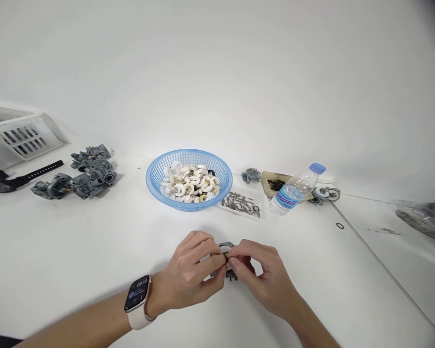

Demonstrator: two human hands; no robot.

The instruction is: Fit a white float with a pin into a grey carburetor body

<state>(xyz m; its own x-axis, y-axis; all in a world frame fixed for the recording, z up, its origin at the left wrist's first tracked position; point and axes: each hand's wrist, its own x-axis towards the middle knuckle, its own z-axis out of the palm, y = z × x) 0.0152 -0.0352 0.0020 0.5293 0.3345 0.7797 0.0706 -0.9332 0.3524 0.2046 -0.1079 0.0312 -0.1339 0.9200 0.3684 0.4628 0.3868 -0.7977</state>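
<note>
A grey metal carburetor lies on the white table in front of me, partly covered by my fingers. A white ring-shaped float shows in its open top. My left hand, with a smartwatch on the wrist, is closed against the carburetor's left side, its fingertips reaching to the middle. From the right, my right hand pinches thumb and index finger together over the float's centre. Whatever small part is between those fingertips is hidden.
Beyond my hands stands a blue basket of white floats. Beside it are a tray of small metal pins, a water bottle and a box of dark rings. More carburetors and a black-strapped watch lie left.
</note>
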